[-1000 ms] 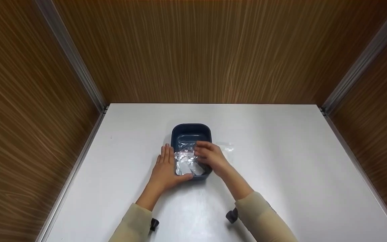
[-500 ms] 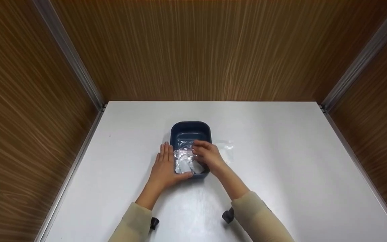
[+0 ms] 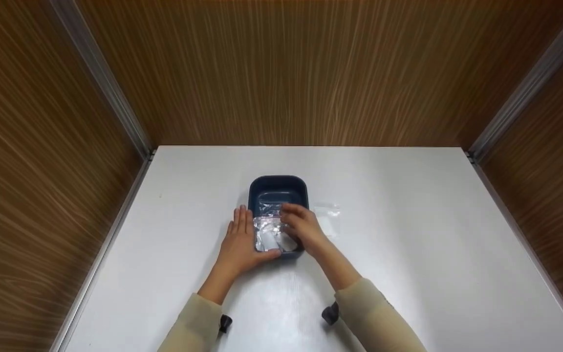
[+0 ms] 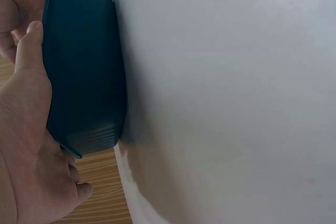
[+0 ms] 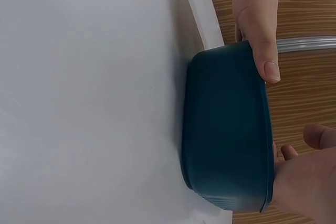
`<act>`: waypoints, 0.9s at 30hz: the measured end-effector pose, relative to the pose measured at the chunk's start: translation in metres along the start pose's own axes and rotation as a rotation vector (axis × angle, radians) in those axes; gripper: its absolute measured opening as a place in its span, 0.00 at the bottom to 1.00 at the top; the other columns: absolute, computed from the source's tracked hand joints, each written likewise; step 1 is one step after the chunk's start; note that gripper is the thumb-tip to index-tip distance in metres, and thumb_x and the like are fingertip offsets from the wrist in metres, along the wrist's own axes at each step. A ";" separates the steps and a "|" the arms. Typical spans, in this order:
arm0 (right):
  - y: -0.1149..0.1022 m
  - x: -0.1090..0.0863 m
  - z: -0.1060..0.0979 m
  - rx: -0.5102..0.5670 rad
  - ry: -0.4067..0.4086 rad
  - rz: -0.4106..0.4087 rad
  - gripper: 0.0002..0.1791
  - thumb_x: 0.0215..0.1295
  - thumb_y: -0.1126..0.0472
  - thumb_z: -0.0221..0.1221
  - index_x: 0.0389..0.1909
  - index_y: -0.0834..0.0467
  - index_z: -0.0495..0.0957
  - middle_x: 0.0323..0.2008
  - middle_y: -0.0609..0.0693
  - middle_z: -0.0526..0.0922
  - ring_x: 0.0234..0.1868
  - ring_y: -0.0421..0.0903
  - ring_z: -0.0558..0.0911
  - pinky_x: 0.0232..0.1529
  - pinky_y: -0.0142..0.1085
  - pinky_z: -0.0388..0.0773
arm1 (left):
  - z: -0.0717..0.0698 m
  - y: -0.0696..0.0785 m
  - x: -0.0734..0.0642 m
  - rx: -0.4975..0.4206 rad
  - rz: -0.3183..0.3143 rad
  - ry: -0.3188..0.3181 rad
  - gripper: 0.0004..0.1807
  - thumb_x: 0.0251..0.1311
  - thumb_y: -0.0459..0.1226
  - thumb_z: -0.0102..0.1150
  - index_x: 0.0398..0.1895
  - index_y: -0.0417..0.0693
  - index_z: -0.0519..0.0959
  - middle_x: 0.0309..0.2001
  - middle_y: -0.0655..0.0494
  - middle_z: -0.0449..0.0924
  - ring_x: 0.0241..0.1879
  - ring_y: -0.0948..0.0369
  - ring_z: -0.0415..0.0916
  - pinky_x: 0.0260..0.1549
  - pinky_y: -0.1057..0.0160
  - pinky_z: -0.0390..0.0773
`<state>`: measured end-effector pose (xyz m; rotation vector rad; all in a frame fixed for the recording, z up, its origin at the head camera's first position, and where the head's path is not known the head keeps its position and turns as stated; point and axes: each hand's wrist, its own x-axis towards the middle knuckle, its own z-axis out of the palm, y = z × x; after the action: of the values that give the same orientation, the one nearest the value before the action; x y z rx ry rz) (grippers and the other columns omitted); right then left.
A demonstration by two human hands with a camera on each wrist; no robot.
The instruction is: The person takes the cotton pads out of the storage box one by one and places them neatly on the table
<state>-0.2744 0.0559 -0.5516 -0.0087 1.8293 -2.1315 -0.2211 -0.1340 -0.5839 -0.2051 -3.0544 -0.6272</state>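
A dark blue rectangular box (image 3: 277,188) stands on the white table with its open top up. Inside its near half lies a clear zip bag (image 3: 268,234) with whitish contents. My left hand (image 3: 240,247) rests against the box's left side, fingers straight, its thumb along the near rim; the left wrist view shows the thumb (image 4: 32,48) on that rim. My right hand (image 3: 306,230) reaches over the right rim, loosely bent fingertips above or on the bag. In the right wrist view its thumb (image 5: 317,136) stands apart from the fingers; the box wall hides the fingertips' contact.
Another clear flat bag (image 3: 329,221) lies on the table just right of the box, partly behind the right hand. Wood-grain panels (image 3: 281,73) enclose the white table (image 3: 418,234) at the back and both sides.
The right hand has shifted very slightly left over the bag, then stayed there. The left hand keeps its place on the box. The camera view has tilted a little.
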 end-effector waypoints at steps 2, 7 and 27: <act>0.001 0.001 0.000 -0.007 -0.001 0.005 0.28 0.65 0.68 0.56 0.67 0.69 0.68 0.64 0.69 0.72 0.63 0.62 0.74 0.65 0.57 0.70 | 0.000 0.000 0.000 0.008 -0.002 -0.006 0.77 0.41 0.80 0.55 0.78 0.33 0.40 0.79 0.36 0.30 0.79 0.45 0.27 0.76 0.46 0.44; 0.003 0.003 0.000 -0.001 -0.002 0.033 0.29 0.65 0.66 0.55 0.68 0.67 0.67 0.66 0.66 0.71 0.65 0.64 0.71 0.65 0.57 0.69 | 0.000 0.000 -0.001 0.009 0.004 -0.002 0.77 0.41 0.80 0.55 0.78 0.32 0.40 0.79 0.35 0.31 0.79 0.44 0.28 0.75 0.45 0.45; 0.004 0.007 0.005 0.030 -0.012 0.086 0.32 0.67 0.66 0.54 0.73 0.62 0.62 0.69 0.64 0.66 0.45 0.49 0.73 0.34 0.35 0.69 | -0.003 0.003 0.000 0.012 -0.001 -0.008 0.76 0.42 0.78 0.57 0.78 0.31 0.40 0.79 0.35 0.32 0.79 0.44 0.29 0.76 0.47 0.44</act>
<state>-0.2790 0.0484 -0.5560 0.0636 1.7585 -2.0951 -0.2208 -0.1327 -0.5796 -0.2059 -3.0657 -0.6096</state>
